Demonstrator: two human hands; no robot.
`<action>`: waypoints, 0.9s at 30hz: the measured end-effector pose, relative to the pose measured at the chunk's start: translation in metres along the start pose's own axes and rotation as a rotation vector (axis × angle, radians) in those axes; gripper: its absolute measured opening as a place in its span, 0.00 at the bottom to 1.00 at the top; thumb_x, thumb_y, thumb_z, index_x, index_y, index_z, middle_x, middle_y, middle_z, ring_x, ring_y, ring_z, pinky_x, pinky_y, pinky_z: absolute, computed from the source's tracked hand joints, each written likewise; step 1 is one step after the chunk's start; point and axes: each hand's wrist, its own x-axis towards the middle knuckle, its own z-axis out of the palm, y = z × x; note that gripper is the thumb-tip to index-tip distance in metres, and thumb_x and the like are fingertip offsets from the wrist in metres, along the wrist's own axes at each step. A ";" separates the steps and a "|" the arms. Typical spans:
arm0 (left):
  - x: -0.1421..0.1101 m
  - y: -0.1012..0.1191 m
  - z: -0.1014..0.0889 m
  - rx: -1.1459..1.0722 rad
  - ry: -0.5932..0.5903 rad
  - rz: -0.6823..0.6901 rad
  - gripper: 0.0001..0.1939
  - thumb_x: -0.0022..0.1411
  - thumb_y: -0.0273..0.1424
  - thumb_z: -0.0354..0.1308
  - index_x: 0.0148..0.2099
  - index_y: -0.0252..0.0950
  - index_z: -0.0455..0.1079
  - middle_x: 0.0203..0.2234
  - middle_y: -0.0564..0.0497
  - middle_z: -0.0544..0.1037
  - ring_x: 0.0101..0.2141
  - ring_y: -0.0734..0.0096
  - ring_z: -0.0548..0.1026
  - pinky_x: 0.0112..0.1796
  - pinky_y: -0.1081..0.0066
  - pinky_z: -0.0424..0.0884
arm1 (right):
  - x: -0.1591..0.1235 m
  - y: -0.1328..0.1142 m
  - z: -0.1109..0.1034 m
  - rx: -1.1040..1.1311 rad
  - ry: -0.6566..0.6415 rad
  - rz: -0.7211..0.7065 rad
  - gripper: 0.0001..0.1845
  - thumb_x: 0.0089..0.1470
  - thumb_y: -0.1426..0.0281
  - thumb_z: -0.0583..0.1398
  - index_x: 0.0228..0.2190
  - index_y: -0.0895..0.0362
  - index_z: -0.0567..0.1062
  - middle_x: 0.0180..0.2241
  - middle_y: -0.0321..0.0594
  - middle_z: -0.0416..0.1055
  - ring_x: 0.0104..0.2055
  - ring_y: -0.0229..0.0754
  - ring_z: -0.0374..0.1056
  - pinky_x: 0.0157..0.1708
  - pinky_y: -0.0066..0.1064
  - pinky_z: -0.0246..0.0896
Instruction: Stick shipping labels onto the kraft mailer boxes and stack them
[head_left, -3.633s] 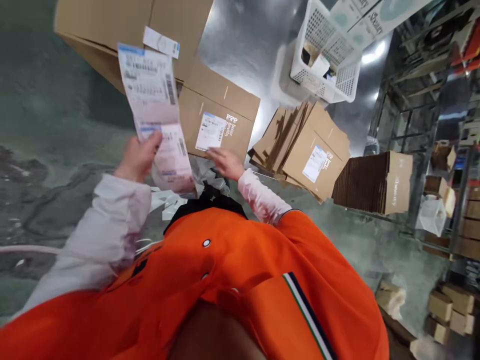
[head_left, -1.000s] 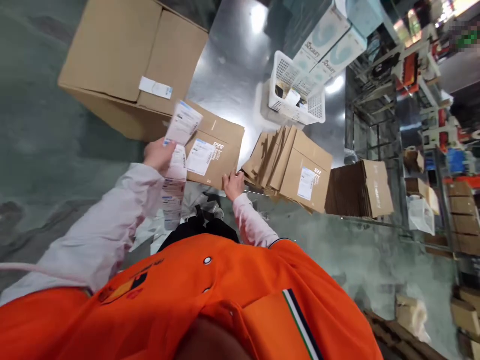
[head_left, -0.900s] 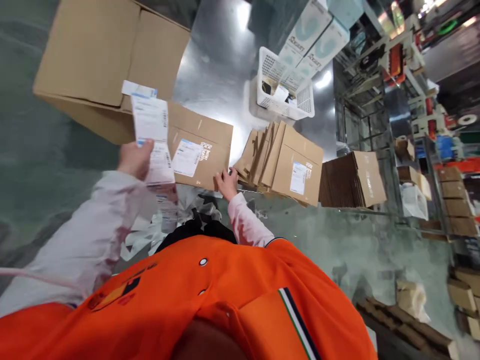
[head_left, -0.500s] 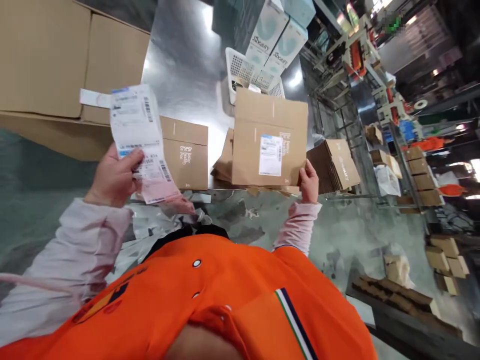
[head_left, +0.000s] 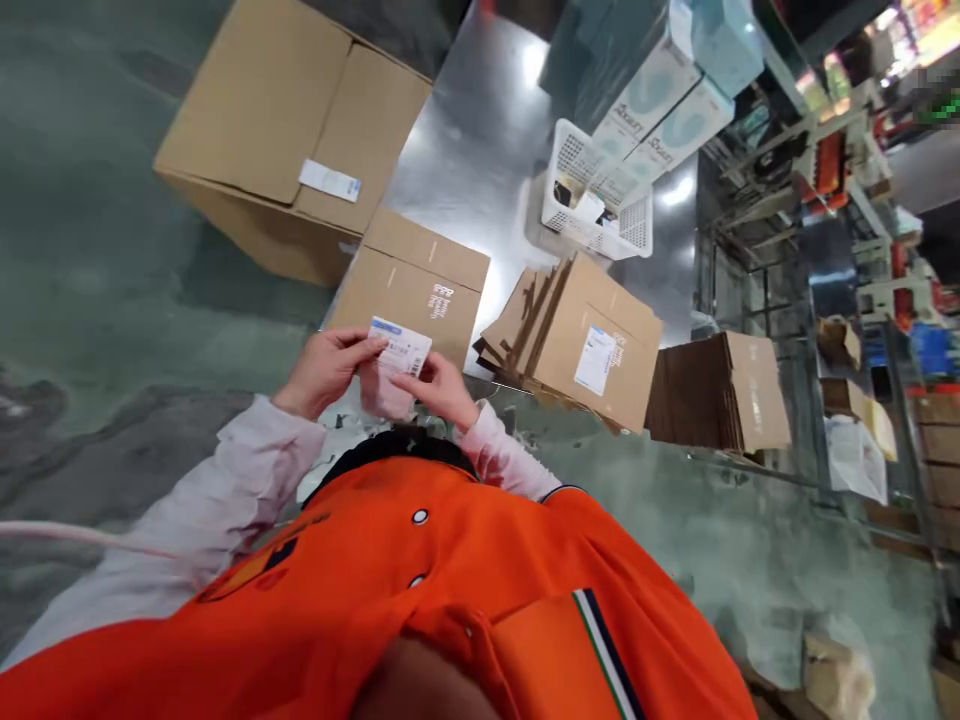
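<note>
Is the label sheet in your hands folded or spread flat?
Folded, it seems: the sheet looks short and doubled, a white part lying over a pink part, pinched between left hand and right hand.

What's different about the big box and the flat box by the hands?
The big box is puffed up and closed, but the flat box is folded flat. The big box is much larger than the flat box. The big box has a white sticker, while the flat box has white printing and sits just behind the paper label held by the left hand and right hand. Both boxes are brown cardboard.
</note>
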 end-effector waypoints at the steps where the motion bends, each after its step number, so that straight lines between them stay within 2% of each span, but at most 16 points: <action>1: 0.001 -0.004 -0.002 0.003 0.038 -0.010 0.22 0.34 0.39 0.75 0.33 0.33 0.78 0.29 0.48 0.81 0.30 0.67 0.74 0.33 0.71 0.72 | 0.007 -0.002 -0.004 -0.035 0.001 -0.017 0.30 0.47 0.53 0.72 0.47 0.58 0.79 0.44 0.43 0.81 0.47 0.45 0.76 0.50 0.35 0.73; 4: 0.003 -0.021 -0.002 0.050 0.100 0.013 0.14 0.42 0.38 0.70 0.27 0.33 0.75 0.22 0.51 0.76 0.26 0.71 0.71 0.30 0.73 0.69 | 0.030 -0.008 -0.013 -0.172 -0.015 -0.065 0.20 0.51 0.59 0.70 0.43 0.57 0.82 0.42 0.42 0.81 0.46 0.44 0.77 0.50 0.34 0.72; 6: 0.006 -0.034 0.000 0.065 0.196 0.063 0.16 0.45 0.39 0.68 0.22 0.34 0.67 0.18 0.54 0.70 0.23 0.74 0.67 0.26 0.75 0.66 | 0.042 -0.009 -0.013 -0.267 -0.053 -0.078 0.12 0.55 0.62 0.68 0.38 0.57 0.84 0.37 0.41 0.81 0.42 0.43 0.78 0.48 0.34 0.72; 8: 0.013 -0.046 0.002 0.067 0.269 0.084 0.20 0.45 0.41 0.69 0.20 0.35 0.61 0.17 0.56 0.66 0.22 0.76 0.65 0.24 0.76 0.62 | 0.053 -0.006 -0.010 -0.334 -0.049 -0.092 0.09 0.56 0.64 0.67 0.36 0.57 0.84 0.35 0.39 0.81 0.40 0.42 0.77 0.46 0.32 0.71; 10: 0.023 -0.059 -0.001 0.060 0.215 0.033 0.21 0.42 0.43 0.71 0.25 0.34 0.66 0.20 0.55 0.70 0.23 0.75 0.67 0.25 0.76 0.63 | 0.068 -0.001 -0.009 -0.419 0.002 -0.128 0.08 0.56 0.66 0.68 0.34 0.57 0.84 0.37 0.40 0.80 0.42 0.41 0.76 0.48 0.31 0.70; 13: 0.037 -0.079 -0.011 0.023 -0.008 -0.210 0.30 0.31 0.43 0.76 0.37 0.33 0.74 0.30 0.49 0.80 0.30 0.66 0.75 0.30 0.72 0.71 | 0.105 0.007 -0.012 -0.631 0.167 -0.160 0.06 0.55 0.67 0.68 0.34 0.57 0.85 0.48 0.43 0.77 0.52 0.42 0.72 0.58 0.33 0.64; 16: 0.033 -0.102 -0.024 0.015 -0.111 -0.392 0.34 0.23 0.43 0.78 0.36 0.33 0.75 0.34 0.42 0.83 0.38 0.53 0.80 0.39 0.63 0.76 | 0.149 0.013 -0.019 -0.825 0.276 -0.061 0.09 0.58 0.66 0.67 0.39 0.56 0.85 0.57 0.44 0.70 0.59 0.44 0.66 0.64 0.36 0.58; 18: 0.016 -0.117 -0.033 0.021 -0.120 -0.413 0.34 0.21 0.43 0.78 0.34 0.33 0.76 0.36 0.39 0.83 0.44 0.47 0.80 0.45 0.59 0.77 | 0.172 0.018 -0.021 -0.915 0.303 0.006 0.16 0.59 0.62 0.66 0.46 0.56 0.82 0.62 0.47 0.64 0.64 0.48 0.61 0.66 0.40 0.56; 20: -0.008 -0.129 -0.043 0.043 -0.126 -0.430 0.33 0.22 0.44 0.79 0.33 0.34 0.76 0.37 0.39 0.84 0.48 0.45 0.79 0.51 0.58 0.75 | 0.186 0.023 -0.018 -1.017 0.301 0.009 0.30 0.59 0.57 0.65 0.58 0.58 0.74 0.68 0.54 0.55 0.69 0.54 0.54 0.68 0.49 0.50; 22: -0.030 -0.136 -0.057 0.084 -0.129 -0.450 0.33 0.24 0.47 0.78 0.33 0.35 0.76 0.38 0.40 0.84 0.49 0.44 0.79 0.51 0.56 0.75 | 0.191 0.029 -0.009 -1.149 0.197 -0.081 0.42 0.58 0.54 0.65 0.66 0.62 0.63 0.72 0.59 0.46 0.74 0.59 0.44 0.70 0.58 0.39; 24: -0.042 -0.134 -0.072 0.127 -0.116 -0.457 0.32 0.26 0.50 0.78 0.32 0.36 0.76 0.37 0.41 0.84 0.47 0.44 0.79 0.50 0.54 0.76 | 0.182 0.036 0.003 -1.237 0.023 -0.209 0.45 0.61 0.54 0.63 0.68 0.66 0.57 0.73 0.59 0.42 0.76 0.58 0.36 0.72 0.60 0.27; 25: -0.042 -0.129 -0.081 0.140 -0.100 -0.455 0.32 0.26 0.50 0.78 0.32 0.36 0.76 0.36 0.42 0.84 0.46 0.44 0.80 0.50 0.54 0.76 | 0.171 0.039 0.009 -1.246 -0.071 -0.268 0.45 0.61 0.54 0.62 0.68 0.67 0.57 0.73 0.58 0.42 0.76 0.58 0.35 0.72 0.59 0.23; 27: -0.030 -0.113 -0.095 0.134 -0.037 -0.415 0.34 0.25 0.49 0.79 0.34 0.34 0.77 0.36 0.42 0.84 0.44 0.47 0.79 0.49 0.56 0.76 | 0.138 0.047 0.019 -1.181 -0.268 -0.373 0.45 0.60 0.54 0.63 0.67 0.70 0.59 0.72 0.58 0.44 0.76 0.57 0.36 0.73 0.55 0.24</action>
